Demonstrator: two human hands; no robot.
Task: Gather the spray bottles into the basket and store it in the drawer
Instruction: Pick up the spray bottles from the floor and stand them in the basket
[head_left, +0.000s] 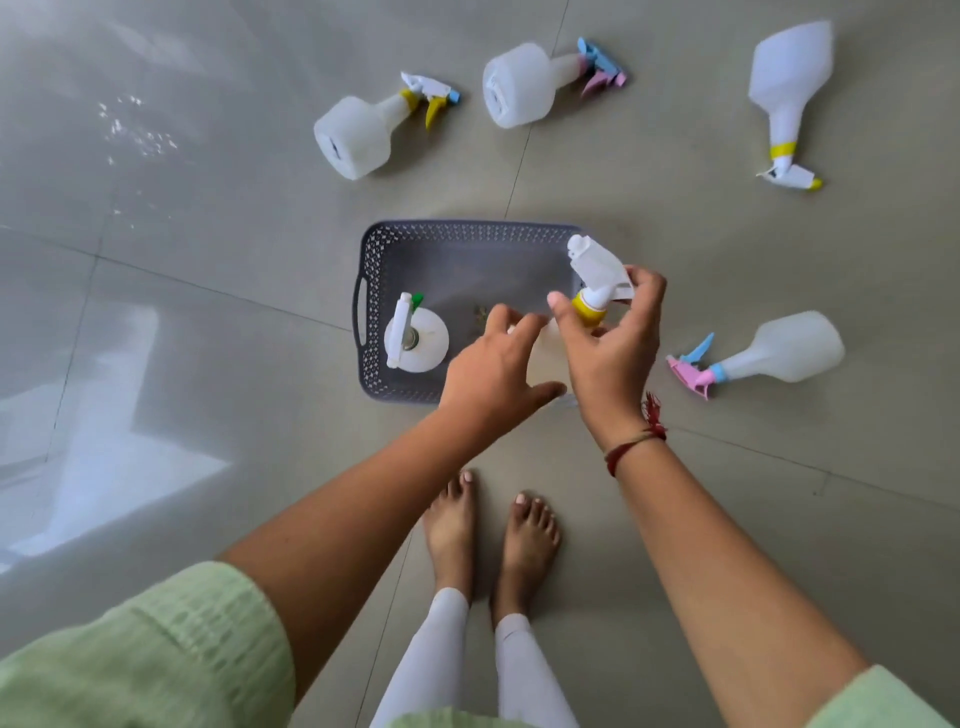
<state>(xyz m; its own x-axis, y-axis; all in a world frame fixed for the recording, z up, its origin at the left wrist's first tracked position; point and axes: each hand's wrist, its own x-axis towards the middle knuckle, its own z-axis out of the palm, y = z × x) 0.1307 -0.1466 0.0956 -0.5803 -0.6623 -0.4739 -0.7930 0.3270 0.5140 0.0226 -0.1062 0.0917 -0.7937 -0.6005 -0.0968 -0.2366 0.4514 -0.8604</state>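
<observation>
A person stands barefoot on a tiled floor (208, 312), looking down at a grey basket (379, 260) with perforated walls; one spray bottle with a green-tipped trigger (415, 340) already stands upright inside it, at its left end. The right hand (613, 343) is closed around the yellow collar and neck of a second bottle (597, 275), held over the right side of the basket with its white trigger head pointing away from the person; the left hand (493, 369) is half open, fingers spread, reaching in beside that bottle, and it seems to be touching or steadying the bottle's pale body, though the body is blurred behind the fingers and I cannot be sure.

So the gathering is, by my reckoning, early: one bottle stowed, one on its way in, four lying on their sides on the floor. Beyond the basket lie a bottle with a yellow trigger (363, 130) and one with a pink and blue trigger (524, 85); far right lies a bottle with a yellow collar (787, 93); near the right hand, well clear of the basket, lies another with a pink and blue head (779, 351). No drawer is in view, so storing the basket is not yet begun.
</observation>
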